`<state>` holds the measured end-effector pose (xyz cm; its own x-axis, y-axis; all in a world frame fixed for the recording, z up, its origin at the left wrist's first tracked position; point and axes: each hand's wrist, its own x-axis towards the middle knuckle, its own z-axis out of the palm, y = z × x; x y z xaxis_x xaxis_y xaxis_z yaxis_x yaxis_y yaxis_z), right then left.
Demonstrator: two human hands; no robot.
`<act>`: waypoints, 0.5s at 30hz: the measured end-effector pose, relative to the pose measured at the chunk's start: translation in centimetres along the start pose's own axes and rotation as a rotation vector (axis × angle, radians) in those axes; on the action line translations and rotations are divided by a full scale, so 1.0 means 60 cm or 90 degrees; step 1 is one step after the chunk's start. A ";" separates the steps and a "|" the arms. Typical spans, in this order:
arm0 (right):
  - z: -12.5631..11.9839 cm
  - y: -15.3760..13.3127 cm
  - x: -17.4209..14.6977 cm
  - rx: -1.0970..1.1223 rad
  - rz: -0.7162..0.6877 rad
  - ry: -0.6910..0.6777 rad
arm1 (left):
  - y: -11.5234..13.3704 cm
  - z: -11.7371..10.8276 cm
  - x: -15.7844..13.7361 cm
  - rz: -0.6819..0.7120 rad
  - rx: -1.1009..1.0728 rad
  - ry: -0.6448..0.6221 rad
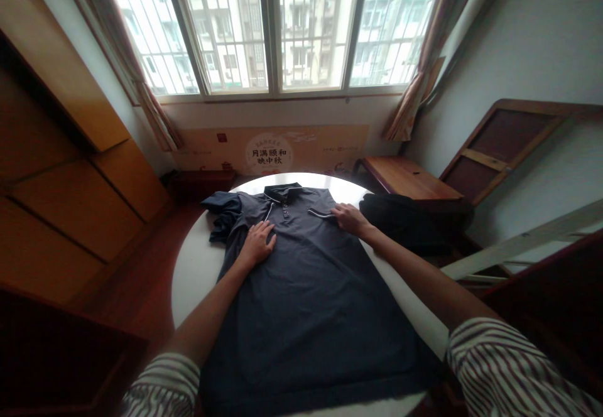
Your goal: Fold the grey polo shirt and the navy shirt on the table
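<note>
A dark grey-blue polo shirt (311,297) lies face up, its buttoned collar pointing at the window and its hem toward me. Both sleeves are turned inward, showing white trim lines on the chest. My left hand (258,241) rests flat on the left chest, fingers stretched out by the trim. At the right shoulder, the fingers of my right hand (348,218) are closed on the folded sleeve; its trimmed end sticks out to the left of them.
Under the shirt stands a round white table (195,279). A bunched dark garment (223,206) lies at its left back, and black cloth (400,216) at the right. Beyond are a wooden desk (405,175), a leaning wooden frame (499,147) and wooden cabinets (80,203) on the left.
</note>
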<state>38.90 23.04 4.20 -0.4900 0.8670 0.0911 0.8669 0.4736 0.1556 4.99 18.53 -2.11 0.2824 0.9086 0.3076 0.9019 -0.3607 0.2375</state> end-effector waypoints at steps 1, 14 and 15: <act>-0.001 -0.001 0.003 0.006 -0.006 -0.008 | 0.000 0.000 0.000 -0.001 0.001 -0.003; -0.049 -0.134 -0.117 0.135 -0.175 -0.020 | 0.030 -0.039 -0.010 0.051 -0.028 0.059; -0.053 -0.154 -0.140 0.153 -0.211 -0.009 | 0.041 -0.047 -0.016 0.071 -0.041 0.033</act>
<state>34.72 10.92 5.15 -0.7466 0.6625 0.0608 0.6598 0.7490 -0.0606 6.00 16.15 0.79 0.3607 0.8509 0.3819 0.8426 -0.4728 0.2577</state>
